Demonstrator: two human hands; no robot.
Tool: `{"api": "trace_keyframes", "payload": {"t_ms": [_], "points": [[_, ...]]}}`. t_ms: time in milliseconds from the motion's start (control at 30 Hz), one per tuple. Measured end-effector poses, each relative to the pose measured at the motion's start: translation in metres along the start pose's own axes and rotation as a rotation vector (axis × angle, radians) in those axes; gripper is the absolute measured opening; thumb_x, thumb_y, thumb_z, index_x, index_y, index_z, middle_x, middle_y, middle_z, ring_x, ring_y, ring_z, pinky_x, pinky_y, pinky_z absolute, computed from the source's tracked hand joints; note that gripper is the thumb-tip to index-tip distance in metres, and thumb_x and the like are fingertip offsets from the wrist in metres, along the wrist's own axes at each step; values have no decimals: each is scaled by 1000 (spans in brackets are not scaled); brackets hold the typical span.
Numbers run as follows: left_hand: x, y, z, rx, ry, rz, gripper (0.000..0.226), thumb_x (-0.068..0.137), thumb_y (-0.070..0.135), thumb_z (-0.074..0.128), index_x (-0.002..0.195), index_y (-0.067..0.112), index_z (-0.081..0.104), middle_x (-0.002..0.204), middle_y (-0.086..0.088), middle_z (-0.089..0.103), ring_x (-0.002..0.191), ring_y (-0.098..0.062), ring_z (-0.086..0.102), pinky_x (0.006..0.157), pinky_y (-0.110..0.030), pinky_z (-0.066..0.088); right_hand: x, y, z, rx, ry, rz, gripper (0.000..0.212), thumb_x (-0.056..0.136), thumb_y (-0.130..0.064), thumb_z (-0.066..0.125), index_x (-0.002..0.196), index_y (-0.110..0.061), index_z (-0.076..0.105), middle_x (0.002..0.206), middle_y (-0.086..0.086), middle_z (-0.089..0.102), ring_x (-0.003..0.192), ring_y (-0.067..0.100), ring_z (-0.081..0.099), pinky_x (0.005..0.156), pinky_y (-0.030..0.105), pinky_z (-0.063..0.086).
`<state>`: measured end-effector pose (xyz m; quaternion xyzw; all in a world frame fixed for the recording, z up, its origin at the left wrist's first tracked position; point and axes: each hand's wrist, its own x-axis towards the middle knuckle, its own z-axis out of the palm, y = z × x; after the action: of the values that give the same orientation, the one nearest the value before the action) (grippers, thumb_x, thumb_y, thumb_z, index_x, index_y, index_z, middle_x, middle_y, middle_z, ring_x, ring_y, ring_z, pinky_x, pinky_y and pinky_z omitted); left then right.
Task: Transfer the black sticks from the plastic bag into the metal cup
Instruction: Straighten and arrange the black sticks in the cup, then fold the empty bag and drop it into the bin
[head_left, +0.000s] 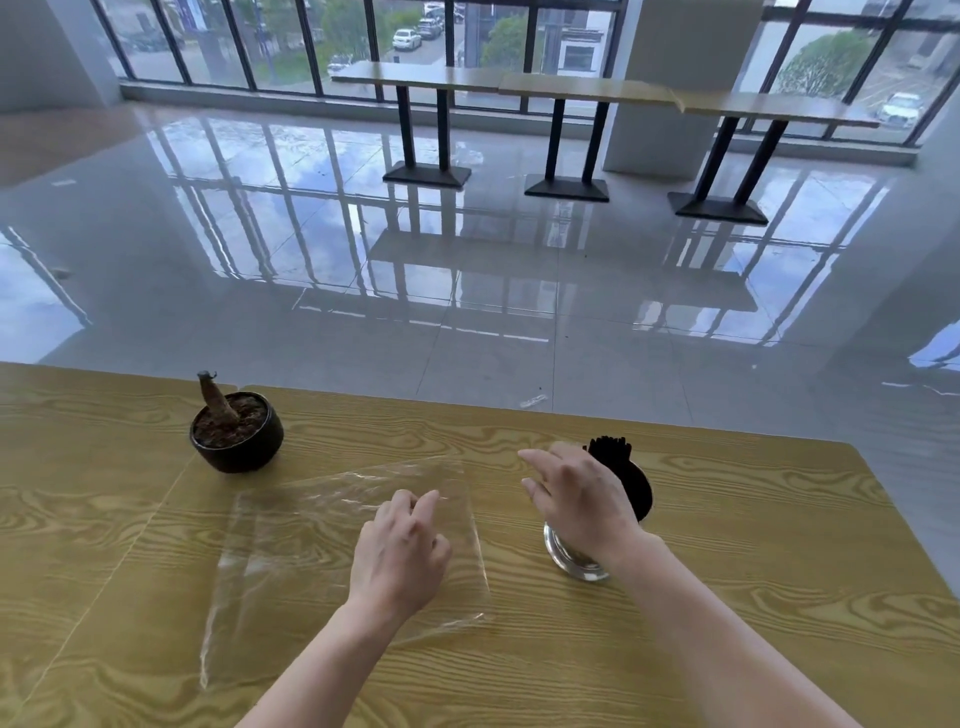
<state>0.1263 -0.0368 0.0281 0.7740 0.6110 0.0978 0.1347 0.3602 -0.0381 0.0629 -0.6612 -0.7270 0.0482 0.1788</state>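
Observation:
A clear plastic bag (322, 551) lies flat on the wooden table (753, 587), with no sticks visible inside it. My left hand (400, 551) rests on the bag's right part with fingers curled, holding nothing. A bundle of black sticks (621, 467) stands in the shiny metal cup (574, 558) to the right of the bag, tips fanned upward. My right hand (576, 493) hovers in front of the cup and sticks with fingers spread apart, hiding most of the cup; I cannot tell whether it touches them.
A small black pot (236, 436) with soil and a brown stump stands at the table's back left. The table's far edge runs just behind the cup. Beyond it are a glossy tiled floor and high tables by the windows.

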Motion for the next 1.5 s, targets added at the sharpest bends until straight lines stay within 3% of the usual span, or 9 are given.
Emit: {"api": "trace_keyframes", "payload": {"t_ms": [400,600,733,933,1100,1200,1300,1400,1500], "points": [[-33,-104,-5,291,-69,-121,58,94,43,44,148,23,39,128,0,54,115,-20,53,92,-35,46,-8,-52,94,126,-486,364,45,97,-42,56,134,-18,56,128,7,62,121,27,58,98,35,45],[-66,-171,4,256,-140,-435,65,94,51,44,151,22,34,141,-6,47,127,-25,45,93,-41,46,-22,-65,124,-23,-533,522,52,95,-53,54,128,-13,53,131,9,59,122,31,58,95,36,47],[-74,-199,13,40,-202,-758,83,94,64,38,154,9,20,148,-16,38,133,-32,40,100,-47,46,-25,-71,131,-12,-499,624,50,92,-53,60,122,-12,55,128,9,61,120,30,60,93,36,48],[-66,-207,18,-258,-161,-936,75,90,55,61,139,2,41,136,-23,45,121,-41,51,99,-49,46,-27,-70,138,205,-440,842,43,87,-41,72,117,-15,58,117,6,66,114,29,62,86,33,46],[-57,-216,20,-566,-42,-1034,60,87,32,74,133,0,53,132,-20,60,118,-38,59,96,-43,47,-32,-68,140,618,-301,987,6,85,-15,72,82,-10,69,80,7,71,68,24,62,65,37,50],[-56,-216,22,-801,63,-1139,55,82,18,79,129,-2,59,120,-21,67,111,-40,63,97,-48,51,-32,-63,129,603,-268,940,9,86,-17,67,81,-10,69,78,9,71,67,24,59,64,37,50],[-58,-214,23,-999,61,-1178,25,82,13,79,103,2,72,80,-13,70,72,-31,66,76,-51,58,-30,-61,115,563,-253,872,13,83,-26,70,79,-13,68,75,6,72,71,29,67,68,42,56],[-63,-206,28,-1026,43,-1084,7,86,5,73,92,3,72,81,-13,71,73,-27,64,79,-49,59,-30,-59,106,415,-304,799,15,78,-26,70,78,-12,66,73,5,71,72,29,69,62,39,56],[-67,-197,27,-1030,85,-1041,8,86,-3,68,81,2,65,76,-13,65,60,-26,59,57,-44,60,-30,-56,102,208,-317,717,10,78,-17,62,70,-14,58,67,0,63,61,20,57,53,30,38]]}}
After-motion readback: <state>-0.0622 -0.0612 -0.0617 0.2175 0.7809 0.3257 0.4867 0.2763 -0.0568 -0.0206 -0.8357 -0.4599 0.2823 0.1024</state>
